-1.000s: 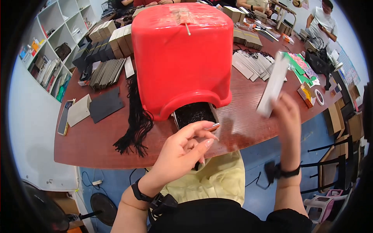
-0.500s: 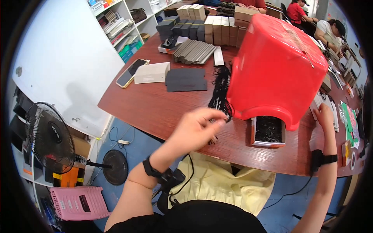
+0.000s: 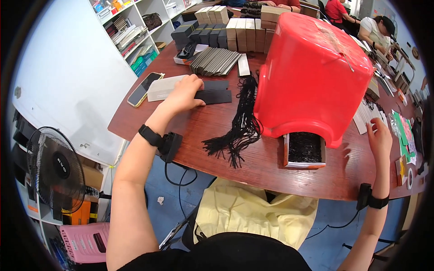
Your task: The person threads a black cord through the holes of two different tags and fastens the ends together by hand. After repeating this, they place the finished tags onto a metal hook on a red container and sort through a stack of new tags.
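Observation:
My left hand (image 3: 184, 94) reaches over the left end of a flat black card (image 3: 216, 94). Its thumb lies at the card's near edge and its fingers curl over the far side, closed around it; the palm hides part of the card. A pale grey card stack (image 3: 162, 88) lies beside that hand. My right hand (image 3: 379, 136) hovers at the right, with thumb and fingers apart and nothing visible in it. Pale strips with dark cords (image 3: 363, 118) lie close behind it. Between my hands, a bundle of black cords (image 3: 244, 115) spreads over the table.
An upturned red plastic stool (image 3: 312, 77) stands on the brown table (image 3: 217, 149), over a small box of black strands (image 3: 306, 148). A phone (image 3: 143, 90), fanned grey cards (image 3: 214, 61) and stacked blocks (image 3: 244, 34) lie farther back. A fan (image 3: 56, 169) stands left; co-workers sit beyond.
My left hand has moved left and away from me, from the cords to the black card. The cords' near ends now lie spread out. My right hand has drawn slightly back from the pale strips.

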Available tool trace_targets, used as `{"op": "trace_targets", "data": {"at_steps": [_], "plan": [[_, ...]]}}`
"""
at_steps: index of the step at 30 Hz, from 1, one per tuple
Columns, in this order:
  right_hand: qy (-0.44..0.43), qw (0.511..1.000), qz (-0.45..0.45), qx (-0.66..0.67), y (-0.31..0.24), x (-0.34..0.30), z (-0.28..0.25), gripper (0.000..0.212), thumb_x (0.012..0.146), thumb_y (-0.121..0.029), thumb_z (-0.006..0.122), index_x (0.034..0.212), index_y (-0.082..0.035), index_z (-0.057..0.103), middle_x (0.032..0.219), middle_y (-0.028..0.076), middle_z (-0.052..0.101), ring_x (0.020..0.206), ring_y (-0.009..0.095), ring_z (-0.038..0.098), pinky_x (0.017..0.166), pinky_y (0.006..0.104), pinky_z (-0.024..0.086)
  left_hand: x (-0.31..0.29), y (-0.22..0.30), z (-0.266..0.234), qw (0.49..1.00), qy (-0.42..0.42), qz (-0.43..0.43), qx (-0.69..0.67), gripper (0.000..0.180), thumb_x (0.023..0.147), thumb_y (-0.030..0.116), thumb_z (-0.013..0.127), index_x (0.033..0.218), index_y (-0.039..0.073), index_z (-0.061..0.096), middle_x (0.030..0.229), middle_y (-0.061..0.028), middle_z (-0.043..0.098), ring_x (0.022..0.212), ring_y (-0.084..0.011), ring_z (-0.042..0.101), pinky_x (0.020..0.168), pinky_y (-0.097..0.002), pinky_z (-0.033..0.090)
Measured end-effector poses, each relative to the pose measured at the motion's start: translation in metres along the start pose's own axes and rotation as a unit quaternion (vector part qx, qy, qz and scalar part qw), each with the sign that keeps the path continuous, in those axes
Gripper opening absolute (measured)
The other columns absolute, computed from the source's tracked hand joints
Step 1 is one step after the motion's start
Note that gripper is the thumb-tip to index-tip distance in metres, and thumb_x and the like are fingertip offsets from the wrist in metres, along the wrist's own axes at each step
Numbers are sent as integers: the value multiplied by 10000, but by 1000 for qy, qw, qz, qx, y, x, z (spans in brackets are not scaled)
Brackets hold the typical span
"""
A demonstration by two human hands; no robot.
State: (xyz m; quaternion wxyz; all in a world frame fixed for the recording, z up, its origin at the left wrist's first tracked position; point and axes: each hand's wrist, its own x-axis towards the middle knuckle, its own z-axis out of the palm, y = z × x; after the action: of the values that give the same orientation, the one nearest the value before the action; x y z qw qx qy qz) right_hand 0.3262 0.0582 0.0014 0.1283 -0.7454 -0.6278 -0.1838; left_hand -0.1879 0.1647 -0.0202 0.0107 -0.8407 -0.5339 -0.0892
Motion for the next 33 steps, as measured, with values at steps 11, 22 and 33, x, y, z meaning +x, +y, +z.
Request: {"op": "trace_targets", "data": {"at_steps": [11, 22, 33], "plan": [[-180, 239, -276, 914, -133, -90, -113, 283, 860, -221, 498, 696, -12, 400, 827, 142, 520, 646, 227, 554, 559, 257, 464, -30, 32, 0, 962, 95, -65, -247, 310, 664, 51, 675, 918, 28, 499, 802, -22, 535, 767, -105, 505, 683, -246, 418], [-139, 95, -361, 917, -101, -112, -142, 71, 774, 66, 401, 821, 74, 349, 992, 150, 298, 550, 262, 495, 418, 338, 438, -92, 175, 0, 647, 22, -22, -762, 336, 716, -77, 613, 995, 20, 451, 972, -38, 493, 916, -95, 490, 809, -233, 407], [-50, 112, -342, 932, -86, -130, -142, 35, 775, 69, 384, 799, 68, 359, 976, 128, 337, 579, 224, 503, 403, 300, 417, -101, 192, 7, 619, 0, -24, -785, 346, 725, -57, 614, 1013, 22, 439, 966, -43, 491, 892, -92, 494, 795, -229, 410]]}}
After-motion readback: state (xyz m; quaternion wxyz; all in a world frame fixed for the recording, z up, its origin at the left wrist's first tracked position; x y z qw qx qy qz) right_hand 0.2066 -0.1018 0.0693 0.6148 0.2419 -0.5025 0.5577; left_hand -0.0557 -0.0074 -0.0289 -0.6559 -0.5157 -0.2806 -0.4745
